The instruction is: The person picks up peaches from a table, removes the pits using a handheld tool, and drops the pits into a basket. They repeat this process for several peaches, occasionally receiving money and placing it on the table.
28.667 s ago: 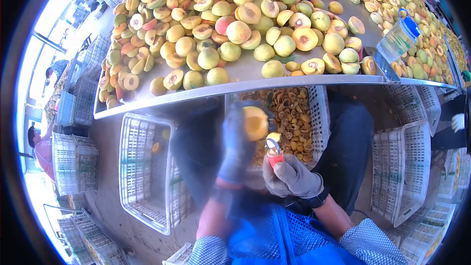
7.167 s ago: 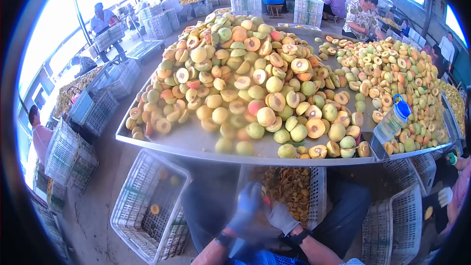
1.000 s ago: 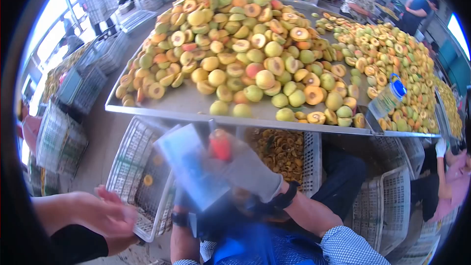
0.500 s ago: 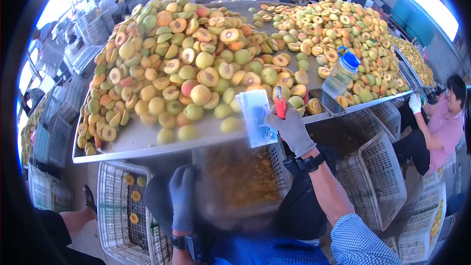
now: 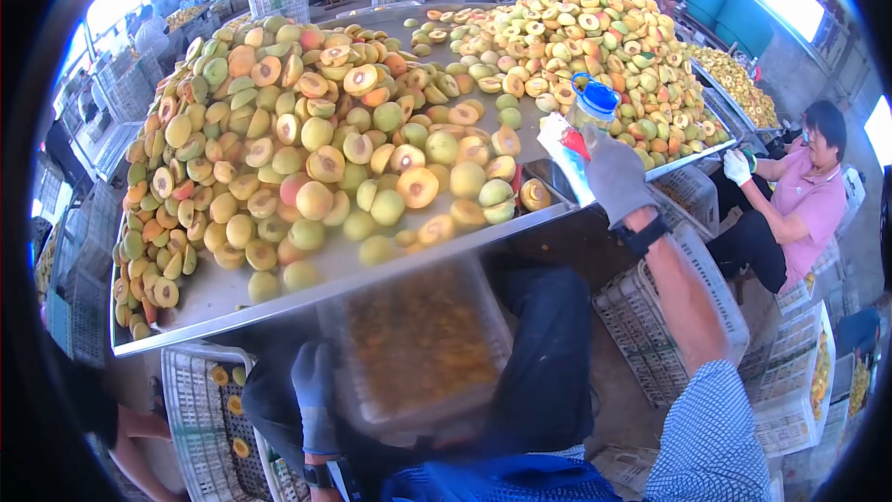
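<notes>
My right hand (image 5: 615,175), in a grey glove, is closed around a thin white printed packet (image 5: 569,160) and a small red-handled tool (image 5: 573,141). It is over the table's front edge, right in front of a clear water bottle with a blue lid (image 5: 596,96), which it partly covers. My left hand (image 5: 316,395), also gloved, lies on my left thigh with its fingers stretched out and nothing in it. Halved apricot-like fruits (image 5: 316,134) are heaped on the metal table (image 5: 390,271). A dark tray-like piece (image 5: 546,177) sits at the edge beside the packet.
Between my legs stands a crate of fruit pieces (image 5: 423,344). A white crate (image 5: 197,409) with a few halves is at left, another crate (image 5: 641,325) at right. A person in a pink shirt (image 5: 799,209) sits at the right; others work at the back.
My right hand has moved right along the table edge to the bottle, carrying the packet and red-handled tool. The view has turned right. My left hand stays on my thigh.
</notes>
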